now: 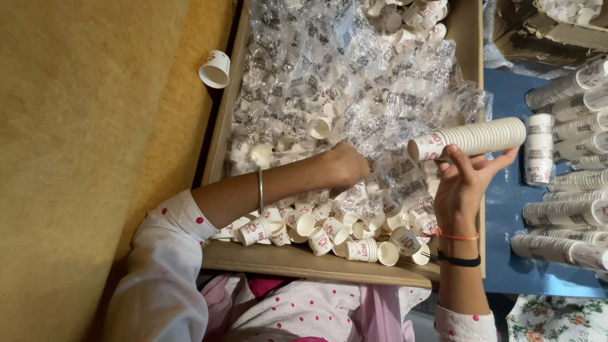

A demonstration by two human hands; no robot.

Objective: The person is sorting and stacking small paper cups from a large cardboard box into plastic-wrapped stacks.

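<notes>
Yellow cloth (82, 158) is lying at the left with one cup (215, 68) sitting on it. Beside it, the left hand (347, 164) is reaching into the box (304, 261), fingers curled down among loose cups (329, 234) and plastic (354, 76); whether it is pinching one, I cannot tell. The right hand (461, 183) is gripping a cup stack (468, 139) sideways over the box's right edge. Further stacks (563, 212) are lying on the blue table (506, 266).

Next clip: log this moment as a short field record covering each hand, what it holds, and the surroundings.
setting: cardboard box lined with clear plastic film, holding loose paper cups
left hand: reaching into the film among the cups; grip hidden
right hand: holding a nested cup stack sideways over the box
beside box: finished cup stacks lying on a blue surface
stray: single cup on the yellow mat
</notes>
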